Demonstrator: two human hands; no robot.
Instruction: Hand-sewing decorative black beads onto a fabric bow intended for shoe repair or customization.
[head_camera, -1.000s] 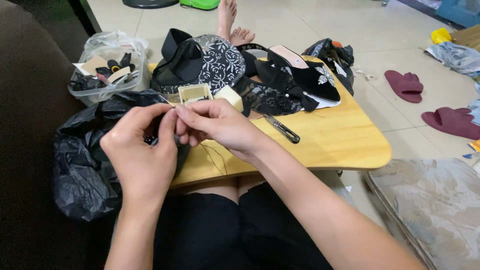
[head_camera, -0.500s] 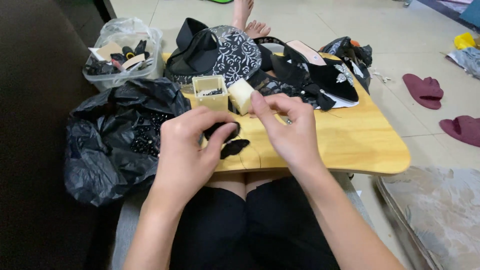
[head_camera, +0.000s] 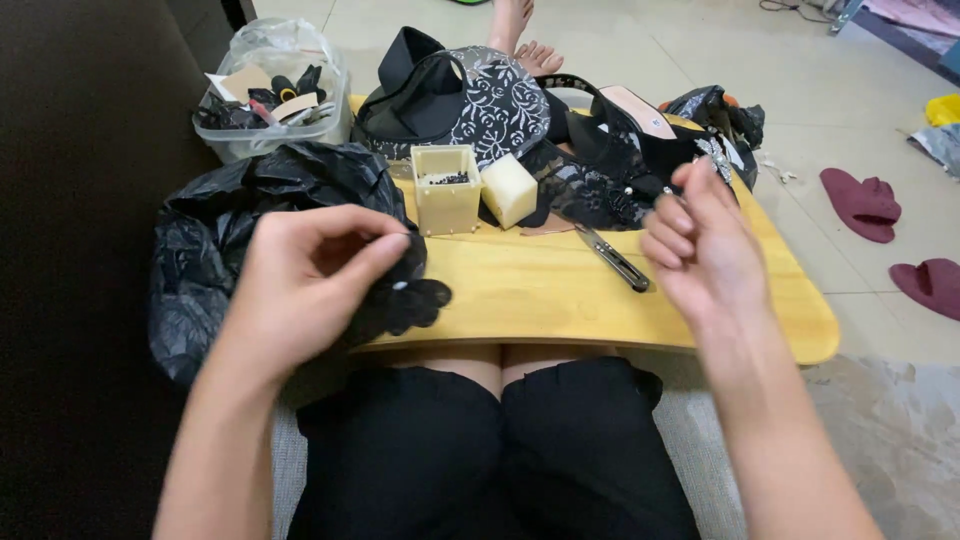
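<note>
The black lace flower (head_camera: 400, 300) sat at the near-left edge of the table (head_camera: 560, 300), partly over the lip, just right of the black plastic bag (head_camera: 250, 230). Your left hand (head_camera: 310, 285) was closed on it: thumb and forefinger pinched its upper edge, with a small pale bead or pin head showing at the fingertip (head_camera: 398, 286). The piece hung down and to the right from that pinch, its long axis roughly across the table edge.

Your right hand (head_camera: 700, 250) was raised over the right half of the table, well apart from the flower, fingers loosely curled with thumb and forefinger drawn together. I couldn't tell whether it held a thread or needle; nothing that thin resolved. So the flower lay to the left of and slightly below your right hand, and the left hand was the nearer one by far, already in contact.

Between the two hands lay bare wood. Just below-left of your right hand was the small black clipper (head_camera: 615, 260), lying diagonally, near end pointing toward that hand. Further back stood the cream open box (head_camera: 446, 190) with dark small bits inside, and the cream block (head_camera: 509, 188) just beside it on the right. Behind those was a pile of black lace pieces (head_camera: 590, 180), and a clear tub (head_camera: 275, 100) sat at the far left.
</note>
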